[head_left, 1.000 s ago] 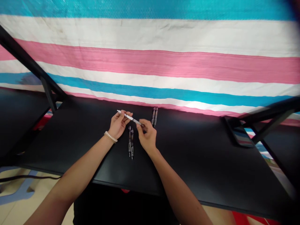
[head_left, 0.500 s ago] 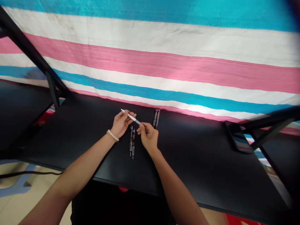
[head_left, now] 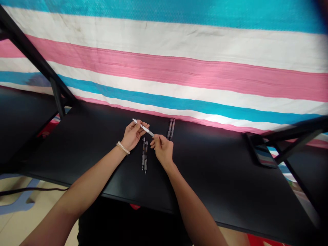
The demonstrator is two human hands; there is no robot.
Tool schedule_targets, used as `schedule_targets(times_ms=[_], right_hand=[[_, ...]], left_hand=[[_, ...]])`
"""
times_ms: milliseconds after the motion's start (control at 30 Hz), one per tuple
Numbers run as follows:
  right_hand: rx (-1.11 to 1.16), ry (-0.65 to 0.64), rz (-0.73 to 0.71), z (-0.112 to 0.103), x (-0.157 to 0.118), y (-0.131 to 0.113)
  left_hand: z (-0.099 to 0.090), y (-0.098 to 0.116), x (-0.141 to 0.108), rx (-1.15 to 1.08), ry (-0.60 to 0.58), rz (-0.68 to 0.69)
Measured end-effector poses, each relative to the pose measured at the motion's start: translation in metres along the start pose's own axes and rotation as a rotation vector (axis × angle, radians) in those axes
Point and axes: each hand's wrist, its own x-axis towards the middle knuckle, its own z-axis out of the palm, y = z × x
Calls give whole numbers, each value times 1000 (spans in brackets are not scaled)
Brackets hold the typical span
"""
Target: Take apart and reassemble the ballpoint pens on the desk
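White pen [head_left: 142, 128] is gripped in my left hand [head_left: 132, 135] above the desk [head_left: 77, 153], centre frame; my right hand [head_left: 162, 149] sits with fingers half-open at its tip, can't tell if holding. A slip of my grip could drop it onto the dark pens [head_left: 144, 154] just below.

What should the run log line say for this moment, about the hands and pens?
left hand: holds white pen | right hand: beside pen's tip | dark pens: two pairs on black table
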Motion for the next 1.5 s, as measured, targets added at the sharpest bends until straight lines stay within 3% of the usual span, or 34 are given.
schedule_targets(times_ms=[333,567,833,1067,1500], right_hand=[[-37,-76,23,-1,3,0],[-77,-112,-45,1,-2,-1],[-32,-66,-60,1,-3,-1],[90,41,-21,0,-2,-6],[86,21,-5,0,-1,-7]], left_hand=[[0,3,1,-16,-37,-55],[5,19,-4,-270,-102,-207],[-12,37,-2,-324,45,-205],[-15,34,0,-378,8,-192],[-14,35,-1,-377,35,-148]])
